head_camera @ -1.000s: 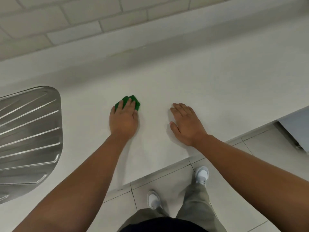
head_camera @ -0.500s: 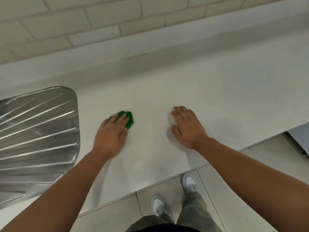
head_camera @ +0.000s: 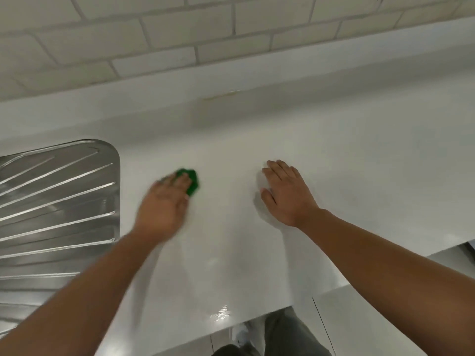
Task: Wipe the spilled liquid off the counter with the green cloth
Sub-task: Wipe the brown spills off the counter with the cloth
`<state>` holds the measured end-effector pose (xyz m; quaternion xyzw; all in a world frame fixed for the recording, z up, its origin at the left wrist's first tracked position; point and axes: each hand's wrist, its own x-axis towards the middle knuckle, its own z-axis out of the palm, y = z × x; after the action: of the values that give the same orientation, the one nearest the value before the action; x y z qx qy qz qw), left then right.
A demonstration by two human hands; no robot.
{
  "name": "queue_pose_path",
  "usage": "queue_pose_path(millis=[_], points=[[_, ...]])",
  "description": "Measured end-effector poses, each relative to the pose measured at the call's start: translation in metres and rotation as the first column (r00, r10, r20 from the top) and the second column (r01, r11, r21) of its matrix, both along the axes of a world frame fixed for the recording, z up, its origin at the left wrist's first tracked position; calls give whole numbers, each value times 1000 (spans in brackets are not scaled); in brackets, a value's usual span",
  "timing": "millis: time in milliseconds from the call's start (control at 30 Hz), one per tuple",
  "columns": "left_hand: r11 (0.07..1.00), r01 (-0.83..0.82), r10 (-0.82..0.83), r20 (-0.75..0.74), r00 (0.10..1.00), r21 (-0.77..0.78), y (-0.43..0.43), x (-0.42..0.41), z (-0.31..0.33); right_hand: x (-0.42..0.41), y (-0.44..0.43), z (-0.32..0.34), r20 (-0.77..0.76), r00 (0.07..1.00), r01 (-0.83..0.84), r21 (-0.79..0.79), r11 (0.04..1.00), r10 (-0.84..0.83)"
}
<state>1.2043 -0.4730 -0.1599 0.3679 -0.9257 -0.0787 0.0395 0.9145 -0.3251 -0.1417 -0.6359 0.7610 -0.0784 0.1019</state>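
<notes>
The green cloth lies bunched on the white counter, mostly covered by my left hand, which presses flat on it; the hand is motion-blurred. My right hand rests palm down on the counter to the right, fingers spread, holding nothing. A small glistening patch of liquid shows near the counter's front edge, between my two forearms. A faint wet sheen runs across the counter in front of my hands.
A ribbed steel sink drainboard is set into the counter at the left, close to my left hand. A tiled wall rises behind a low upstand. Below the front edge are floor tiles, my trousers and a shoe.
My left hand has slid the green cloth leftward toward the drainboard and turned slightly. My right hand stays planted. The view has tilted up, showing more wall.
</notes>
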Motion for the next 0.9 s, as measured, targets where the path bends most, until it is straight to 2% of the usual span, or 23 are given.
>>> queue_pose_path(millis=[100, 333, 433, 667, 900], points=[[936, -353, 353, 10, 936, 3, -68, -26, 0, -26, -23, 1, -13, 1000, 15, -3, 1000, -15], [815, -579, 579, 45, 814, -5, -161, -123, 5, -86, -75, -5, -25, 999, 38, -52, 998, -39], [839, -545, 545, -10, 839, -4, -174, -164, 5, -112, -89, -13, -28, 1000, 12, -64, 998, -14], [933, -350, 337, -138, 931, -86, -180, -238, 0, -163, -121, -21, -19, 998, -65, -129, 989, 63], [991, -117, 111, -92, 990, -61, -168, -340, -1, -191, -141, -14, 0, 998, -69, -142, 987, 70]])
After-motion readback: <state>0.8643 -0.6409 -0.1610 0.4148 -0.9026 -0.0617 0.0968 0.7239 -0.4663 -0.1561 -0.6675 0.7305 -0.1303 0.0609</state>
